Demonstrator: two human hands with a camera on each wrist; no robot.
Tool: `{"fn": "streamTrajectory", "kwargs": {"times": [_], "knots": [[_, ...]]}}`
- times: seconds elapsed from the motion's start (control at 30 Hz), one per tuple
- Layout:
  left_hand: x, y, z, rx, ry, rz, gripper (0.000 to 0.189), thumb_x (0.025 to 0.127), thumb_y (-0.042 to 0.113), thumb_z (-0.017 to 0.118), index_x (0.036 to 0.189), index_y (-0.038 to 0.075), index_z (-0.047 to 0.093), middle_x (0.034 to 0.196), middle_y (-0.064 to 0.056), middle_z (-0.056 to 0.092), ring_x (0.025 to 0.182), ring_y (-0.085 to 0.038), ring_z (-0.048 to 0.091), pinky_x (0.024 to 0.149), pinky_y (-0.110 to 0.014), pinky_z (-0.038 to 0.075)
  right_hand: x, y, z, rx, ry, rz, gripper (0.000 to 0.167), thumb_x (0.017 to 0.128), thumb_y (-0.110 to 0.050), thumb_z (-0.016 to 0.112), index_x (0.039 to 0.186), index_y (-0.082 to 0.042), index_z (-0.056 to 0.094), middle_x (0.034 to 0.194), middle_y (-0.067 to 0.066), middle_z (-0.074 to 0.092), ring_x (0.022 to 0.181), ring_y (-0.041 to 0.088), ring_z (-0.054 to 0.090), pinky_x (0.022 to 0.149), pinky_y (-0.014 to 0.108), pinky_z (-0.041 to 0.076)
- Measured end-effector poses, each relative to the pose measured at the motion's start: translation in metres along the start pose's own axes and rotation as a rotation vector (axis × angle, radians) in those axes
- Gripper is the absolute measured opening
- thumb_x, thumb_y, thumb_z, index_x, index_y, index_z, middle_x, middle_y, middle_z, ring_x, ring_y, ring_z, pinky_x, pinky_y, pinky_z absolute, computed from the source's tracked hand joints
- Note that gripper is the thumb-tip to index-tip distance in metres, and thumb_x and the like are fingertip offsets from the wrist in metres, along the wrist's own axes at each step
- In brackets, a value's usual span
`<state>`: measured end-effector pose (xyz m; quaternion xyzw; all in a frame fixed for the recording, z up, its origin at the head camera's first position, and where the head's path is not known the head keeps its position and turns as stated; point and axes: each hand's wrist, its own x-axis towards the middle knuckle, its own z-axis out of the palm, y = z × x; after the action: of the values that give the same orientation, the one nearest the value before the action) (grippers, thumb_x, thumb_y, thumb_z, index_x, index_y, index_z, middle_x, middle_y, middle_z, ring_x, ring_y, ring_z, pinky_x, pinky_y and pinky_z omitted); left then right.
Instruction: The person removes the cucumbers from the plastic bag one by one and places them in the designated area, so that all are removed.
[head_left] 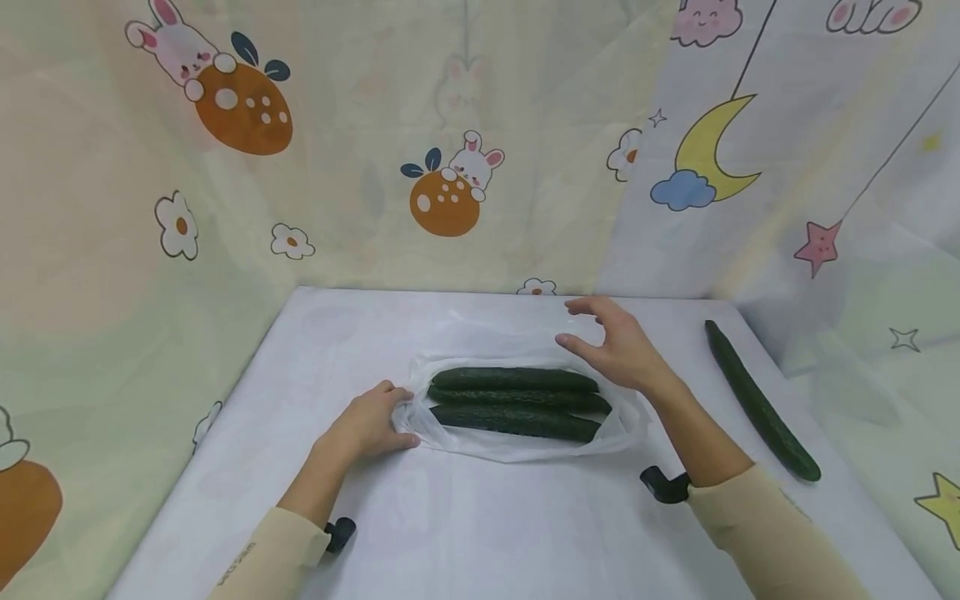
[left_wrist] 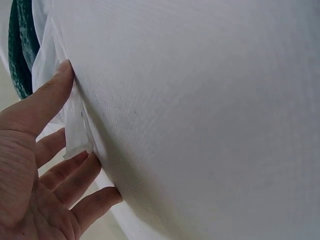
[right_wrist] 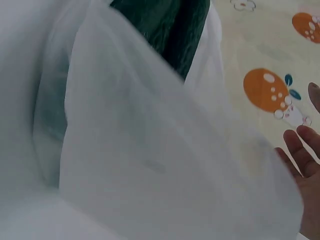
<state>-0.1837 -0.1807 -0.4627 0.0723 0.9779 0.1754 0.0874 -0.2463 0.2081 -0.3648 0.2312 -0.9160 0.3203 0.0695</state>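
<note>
Three dark green cucumbers (head_left: 517, 400) lie side by side in the mouth of a thin white plastic bag (head_left: 517, 451) on the table. My left hand (head_left: 371, 421) rests at the bag's left end, thumb and fingers spread apart. In the left wrist view, my left hand (left_wrist: 47, 150) has its fingertips on the white surface, with a flap of the bag (left_wrist: 76, 127) between thumb and fingers. My right hand (head_left: 618, 346) hovers over the bag's far right corner, its thumb and fingers apart and nothing between them. The bag's film (right_wrist: 140, 140) hides much of the right wrist view.
Another cucumber (head_left: 761, 404) lies at a slant on the right side of the white-covered table (head_left: 480, 525). Printed fabric walls (head_left: 345, 167) rise behind the table and at both sides. A black wrist camera (head_left: 665, 485) sits by the right sleeve.
</note>
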Motion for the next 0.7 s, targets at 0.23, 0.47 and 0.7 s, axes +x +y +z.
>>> {"fn": "streamTrajectory", "kwargs": {"times": [0.23, 0.47, 0.7], "knots": [[0.0, -0.001, 0.002, 0.002, 0.008, 0.006, 0.077, 0.078, 0.043, 0.089, 0.142, 0.013, 0.06, 0.137, -0.012, 0.058, 0.122, -0.036, 0.061, 0.103, -0.056, 0.051, 0.002, -0.018, 0.017, 0.051, -0.062, -0.079, 0.056, 0.094, -0.029, 0.076, 0.141, -0.007, 0.056, 0.143, 0.013, 0.058, 0.133, 0.036, 0.053, 0.11, 0.056, 0.045], [-0.001, -0.001, 0.002, 0.004, 0.0, 0.006, 0.078, 0.077, 0.043, 0.089, 0.142, 0.013, 0.06, 0.139, -0.014, 0.058, 0.123, -0.038, 0.06, 0.102, -0.057, 0.051, 0.0, -0.022, 0.034, 0.101, -0.09, -0.133, 0.054, 0.094, -0.026, 0.077, 0.14, -0.007, 0.056, 0.139, 0.012, 0.06, 0.128, 0.032, 0.058, 0.109, 0.051, 0.048], [0.0, -0.001, 0.002, 0.01, 0.014, 0.015, 0.077, 0.077, 0.044, 0.089, 0.142, 0.013, 0.06, 0.137, -0.014, 0.059, 0.122, -0.037, 0.061, 0.102, -0.056, 0.051, -0.008, -0.02, 0.054, 0.154, -0.136, -0.15, 0.054, 0.095, -0.029, 0.076, 0.141, -0.009, 0.056, 0.139, 0.011, 0.061, 0.127, 0.035, 0.06, 0.106, 0.05, 0.05]]}}
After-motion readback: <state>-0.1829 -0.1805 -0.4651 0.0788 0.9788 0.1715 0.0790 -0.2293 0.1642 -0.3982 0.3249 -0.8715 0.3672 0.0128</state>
